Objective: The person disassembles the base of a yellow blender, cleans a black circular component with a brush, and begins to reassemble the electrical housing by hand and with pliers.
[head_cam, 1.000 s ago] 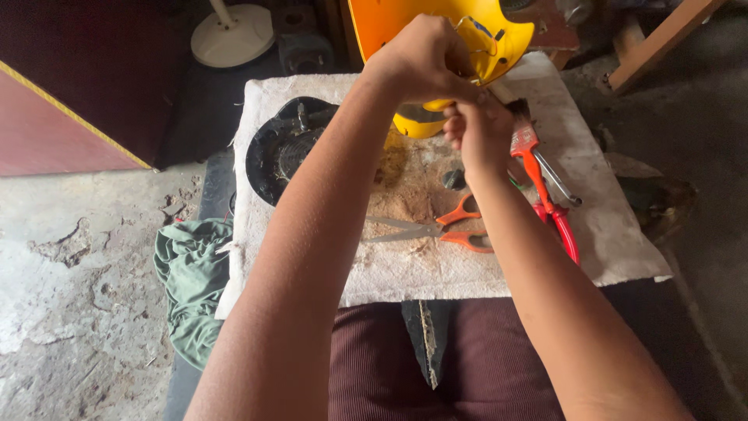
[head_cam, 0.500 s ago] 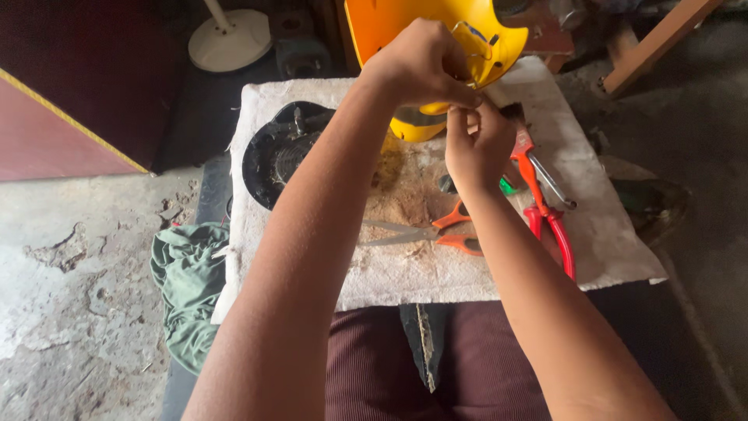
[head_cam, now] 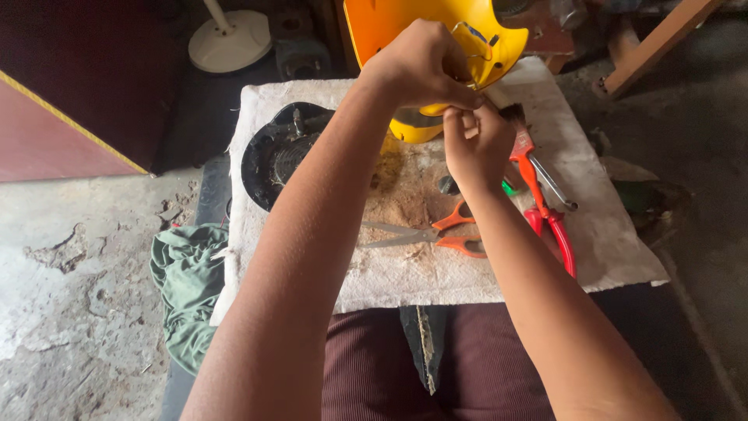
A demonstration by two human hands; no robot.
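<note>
My left hand (head_cam: 421, 66) grips the lower edge of a large yellow plastic housing (head_cam: 389, 23) held tilted above the far side of a white cloth-covered board (head_cam: 608, 234). Just below it, my right hand (head_cam: 474, 148) has its fingers pinched together on a small part at the housing's rim; the part itself is hidden by my fingers. A smaller yellow piece (head_cam: 413, 126) shows under the housing. Orange-handled scissors (head_cam: 436, 234) lie on the cloth below my right hand.
A black round motor part (head_cam: 276, 152) sits at the cloth's left. Red-handled pliers (head_cam: 545, 210) and a metal tool (head_cam: 555, 185) lie at the right. Green cloth (head_cam: 187, 281) is on the cracked floor at left. A white fan base (head_cam: 230, 39) stands behind. A wooden beam (head_cam: 647, 43) is at the far right.
My right hand has risen slightly toward the housing's rim, closer to my left hand. The housing and the tools on the cloth have stayed in place.
</note>
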